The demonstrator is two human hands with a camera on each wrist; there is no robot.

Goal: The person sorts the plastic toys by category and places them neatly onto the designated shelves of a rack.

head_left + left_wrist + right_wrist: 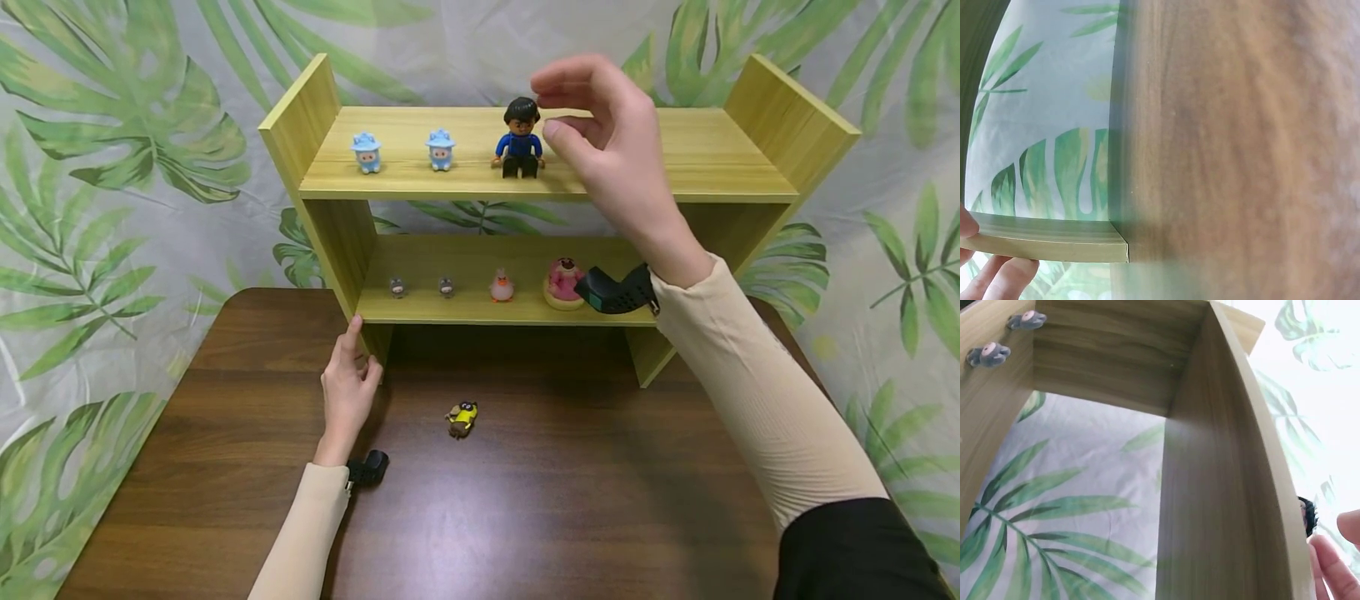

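My right hand (pixel 618 137) is raised at the upper board, thumb and fingers parted beside a toy figure (pixel 519 143) with black hair, a blue top and black legs. The figure stands upright near the board's front edge. In the right wrist view, only its dark hair (pixel 1308 515) shows past the board, near the fingertips. My left hand (pixel 350 383) is at the lower left of the small wooden shelf (pixel 547 197). In the left wrist view, its thumb lies on one side of the shelf's side panel (pixel 1054 250) and its fingers on the other, pinching it.
Two blue-hatted figurines (pixel 441 152) stand left on the upper board. Below are two small grey figurines (pixel 397 288), a white-and-pink one (pixel 502 287) and a pink one (pixel 562 282) in a round base. A yellow-and-brown figurine (pixel 462 418) lies on the brown table (pixel 570 483).
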